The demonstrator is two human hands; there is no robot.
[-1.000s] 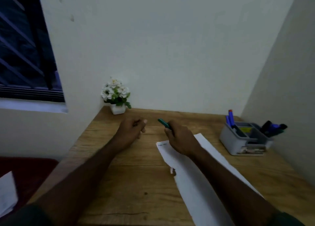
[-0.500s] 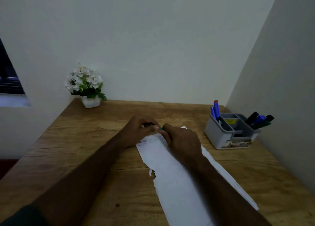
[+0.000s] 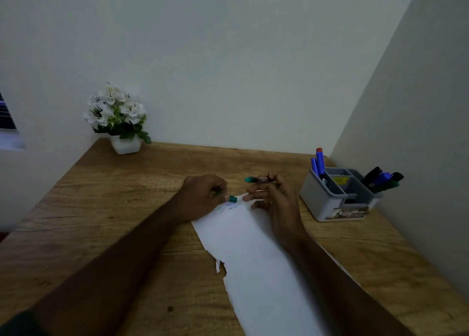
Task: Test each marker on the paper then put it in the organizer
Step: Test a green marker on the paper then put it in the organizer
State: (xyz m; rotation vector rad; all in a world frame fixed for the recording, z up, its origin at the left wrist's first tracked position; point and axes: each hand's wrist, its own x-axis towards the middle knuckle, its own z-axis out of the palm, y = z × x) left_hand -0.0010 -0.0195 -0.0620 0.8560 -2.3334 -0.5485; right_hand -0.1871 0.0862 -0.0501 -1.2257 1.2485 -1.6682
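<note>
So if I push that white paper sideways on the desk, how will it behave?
The paper looks thin, so it would probably slide easily on the wooden desk. It likely buckles rather than moving stiffly. Its torn left edge might rip further if snagged.

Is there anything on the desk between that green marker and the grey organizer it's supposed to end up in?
Nothing visible. The marker is in the right hand, and only bare desk lies between it and the organizer. The left hand, holding the cap, is on the far side.
</note>
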